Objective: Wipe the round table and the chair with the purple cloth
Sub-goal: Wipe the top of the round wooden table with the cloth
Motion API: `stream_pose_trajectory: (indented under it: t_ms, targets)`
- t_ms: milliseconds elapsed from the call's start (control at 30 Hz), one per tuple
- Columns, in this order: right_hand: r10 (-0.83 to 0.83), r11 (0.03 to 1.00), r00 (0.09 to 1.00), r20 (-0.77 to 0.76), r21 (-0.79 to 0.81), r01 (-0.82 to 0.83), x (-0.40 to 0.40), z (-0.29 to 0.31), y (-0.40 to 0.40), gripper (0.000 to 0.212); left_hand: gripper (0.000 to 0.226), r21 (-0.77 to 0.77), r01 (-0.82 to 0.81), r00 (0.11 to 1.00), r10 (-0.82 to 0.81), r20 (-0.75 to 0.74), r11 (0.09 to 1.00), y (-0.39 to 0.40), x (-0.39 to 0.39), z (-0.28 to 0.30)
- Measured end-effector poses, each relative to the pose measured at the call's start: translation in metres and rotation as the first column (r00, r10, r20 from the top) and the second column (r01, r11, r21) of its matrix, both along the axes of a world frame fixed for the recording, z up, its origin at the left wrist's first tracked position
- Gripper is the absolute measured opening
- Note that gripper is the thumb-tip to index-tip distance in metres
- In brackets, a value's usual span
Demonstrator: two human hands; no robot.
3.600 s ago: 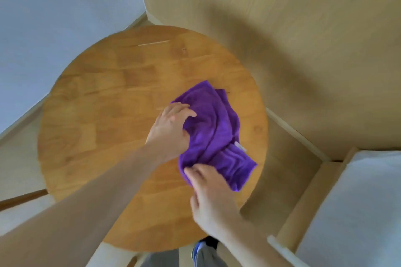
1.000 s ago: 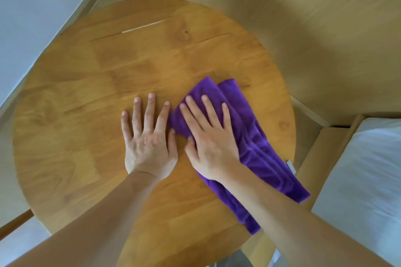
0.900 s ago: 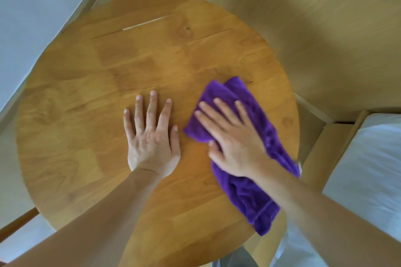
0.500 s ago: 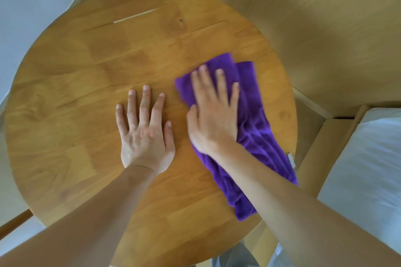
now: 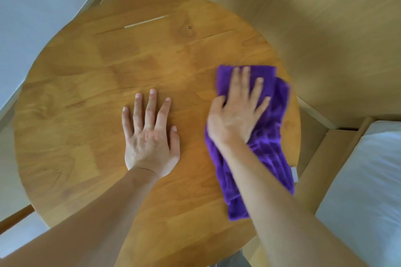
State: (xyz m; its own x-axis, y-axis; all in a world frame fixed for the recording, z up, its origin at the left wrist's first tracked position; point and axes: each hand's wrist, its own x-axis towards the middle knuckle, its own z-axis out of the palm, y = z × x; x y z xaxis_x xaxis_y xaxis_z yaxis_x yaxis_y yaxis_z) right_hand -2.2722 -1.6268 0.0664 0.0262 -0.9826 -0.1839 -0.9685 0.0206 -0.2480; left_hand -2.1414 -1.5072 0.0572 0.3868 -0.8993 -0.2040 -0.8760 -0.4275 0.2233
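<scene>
1. The left hand (image 5: pixel 149 136) is lying flat on the round table (image 5: pixel 91 84), fingers spread, holding nothing.
2. The right hand (image 5: pixel 235 112) is pressing the purple cloth (image 5: pixel 271 143) down, fingers spread, at the table's right edge.
3. The cloth's long axis is running toward the person; unwiped wood is lying leftward.

Purple cloth (image 5: pixel 269 136), honey-brown table (image 5: pixel 108 71)

Left hand (image 5: pixel 149 136): flat on desk (image 5: pixel 91 97), near centre.
Right hand (image 5: pixel 236 112): right of left hand, on cloth (image 5: pixel 269 141).
Cloth: along desk's right edge.
Bed (image 5: pixel 364 180): right of desk.
</scene>
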Motion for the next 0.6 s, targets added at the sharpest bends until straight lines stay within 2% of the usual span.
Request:
stream_pose_trajectory:
  t_ms: [67,133,167,200,233,267,300,333,367,433,467,500,567,600]
  targets:
    - [0.310,0.950,0.950,0.025,0.035,-0.311,0.009,0.005,0.034,0.076,0.066,-0.004,-0.001,1.000,0.001,-0.004,1.000,-0.001,0.000,0.001]
    - [0.616,0.786,0.786,0.050,0.030,-0.617,-0.006,0.005,0.048,0.075,0.068,-0.009,-0.004,1.000,0.004,-0.015,1.000,-0.001,-0.001,0.001]
    - [0.709,0.703,0.703,0.051,0.015,-0.711,-0.020,0.004,0.040,0.075,0.069,-0.009,-0.003,1.000,0.003,-0.017,1.000,-0.001,-0.001,0.002]
    - [0.742,0.670,0.670,0.041,0.004,-0.742,-0.035,0.002,0.028,0.076,0.069,-0.009,-0.002,1.000,0.001,-0.020,1.000,-0.002,-0.001,0.002]
    - [0.703,0.711,0.711,0.014,-0.008,-0.703,-0.048,-0.001,0.013,0.077,0.068,-0.009,-0.001,1.000,0.001,-0.023,1.000,-0.002,-0.002,0.002]
    - [0.580,0.815,0.815,-0.011,-0.022,-0.580,-0.059,-0.003,-0.002,0.078,0.067,-0.008,-0.001,1.000,0.001,-0.023,1.000,-0.002,-0.002,0.002]
    - [0.378,0.925,0.926,-0.010,-0.039,-0.378,-0.064,-0.005,-0.015,0.077,0.066,-0.005,-0.002,1.000,0.002,-0.021,1.000,-0.002,-0.002,0.002]
    - [0.160,0.986,0.987,0.009,-0.055,-0.159,-0.063,-0.005,-0.025,0.076,0.066,-0.002,-0.003,1.000,0.003,-0.019,1.000,-0.002,-0.002,0.002]
    - [-0.016,0.997,0.999,0.031,-0.069,0.018,-0.054,-0.006,-0.030,0.075,0.066,0.001,-0.004,1.000,0.004,-0.017,1.000,-0.002,-0.002,0.002]
    - [-0.195,0.978,0.979,0.062,-0.068,0.199,-0.026,-0.006,-0.028,0.075,0.066,0.006,-0.003,1.000,0.003,-0.016,1.000,-0.001,-0.002,0.002]
    - [-0.203,0.976,0.976,0.076,-0.058,0.208,-0.011,-0.005,-0.024,0.076,0.066,0.005,-0.005,1.000,0.005,-0.015,1.000,-0.001,-0.001,0.002]
    - [-0.145,0.987,0.986,0.076,-0.055,0.149,0.001,-0.003,-0.017,0.077,0.066,0.002,-0.006,1.000,0.006,-0.012,1.000,-0.001,-0.001,0.002]
    - [0.163,0.986,0.986,0.035,-0.028,-0.162,0.012,-0.001,0.006,0.077,0.067,0.006,-0.005,1.000,0.005,-0.008,1.000,-0.001,0.000,0.002]
    - [0.356,0.935,0.935,0.010,-0.006,-0.356,0.010,0.000,0.016,0.076,0.068,0.003,-0.003,1.000,0.003,-0.009,1.000,-0.002,0.000,0.002]
